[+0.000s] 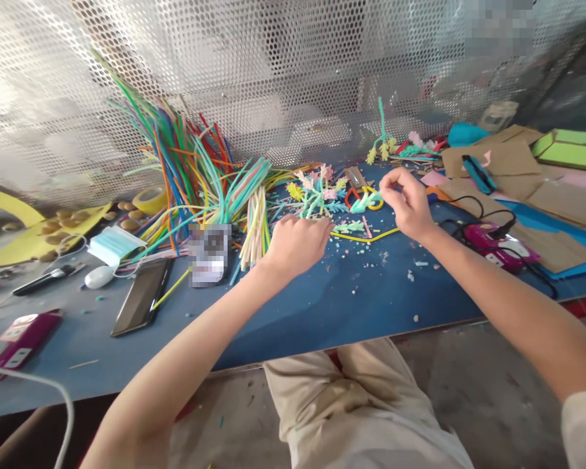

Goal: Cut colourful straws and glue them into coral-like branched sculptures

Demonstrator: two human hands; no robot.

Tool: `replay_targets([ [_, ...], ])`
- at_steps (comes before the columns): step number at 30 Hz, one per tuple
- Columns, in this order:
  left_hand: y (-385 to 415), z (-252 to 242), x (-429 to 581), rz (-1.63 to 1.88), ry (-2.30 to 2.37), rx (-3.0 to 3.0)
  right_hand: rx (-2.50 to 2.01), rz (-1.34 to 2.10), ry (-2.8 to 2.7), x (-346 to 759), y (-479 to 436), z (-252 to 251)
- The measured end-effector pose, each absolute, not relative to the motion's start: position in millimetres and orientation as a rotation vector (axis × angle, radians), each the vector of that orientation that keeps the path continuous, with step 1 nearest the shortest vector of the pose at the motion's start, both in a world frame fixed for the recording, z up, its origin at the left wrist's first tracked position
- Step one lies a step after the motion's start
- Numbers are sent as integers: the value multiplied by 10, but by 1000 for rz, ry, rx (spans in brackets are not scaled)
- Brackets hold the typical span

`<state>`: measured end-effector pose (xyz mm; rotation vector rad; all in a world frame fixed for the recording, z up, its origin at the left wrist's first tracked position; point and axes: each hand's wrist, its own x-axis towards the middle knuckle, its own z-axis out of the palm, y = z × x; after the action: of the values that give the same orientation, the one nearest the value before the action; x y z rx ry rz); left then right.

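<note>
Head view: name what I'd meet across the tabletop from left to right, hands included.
Purple power strip, blue face mask, left hand, bent yellow stem, right hand, second purple power strip, lime-green box.

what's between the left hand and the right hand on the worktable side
In the head view, a bent yellow pipe cleaner and pale-green pipe-cleaner sprigs show between the left hand and the right hand.

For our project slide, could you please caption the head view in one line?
A yellow strand shows between the left hand and right hand, at a blue tabletop near bundled colorful strands.
</note>
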<state>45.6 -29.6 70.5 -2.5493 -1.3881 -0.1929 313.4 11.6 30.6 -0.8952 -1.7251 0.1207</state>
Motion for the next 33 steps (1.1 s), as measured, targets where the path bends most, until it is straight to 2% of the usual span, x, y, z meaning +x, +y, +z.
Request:
replay_targets([
  [4,-412,685,255,176,-1467,-2855,-845,56,-2263,3203,121,391],
  [9,-368,455,121,199,-1479,-3003,-908,22,-2662,3332,305,429],
  [14,-344,241,75,294,-1310,-2923,-1076,-63,-2741,3351,591,770],
  [20,-438,130,89,124,-1337,-2862,-1011,-9,-2663,2801,1178,943],
  [24,-189,398,-106,-99,-1626,-2573,-831,32,-2643,2420,1270,914],
  [29,612,963,-737,-432,-2043,-2046,-766,9,-2725,2403,866,1031],
  [33,921,1268,-927,-492,-1998,-2219,-769,4,-2693,2615,574,1021],
])
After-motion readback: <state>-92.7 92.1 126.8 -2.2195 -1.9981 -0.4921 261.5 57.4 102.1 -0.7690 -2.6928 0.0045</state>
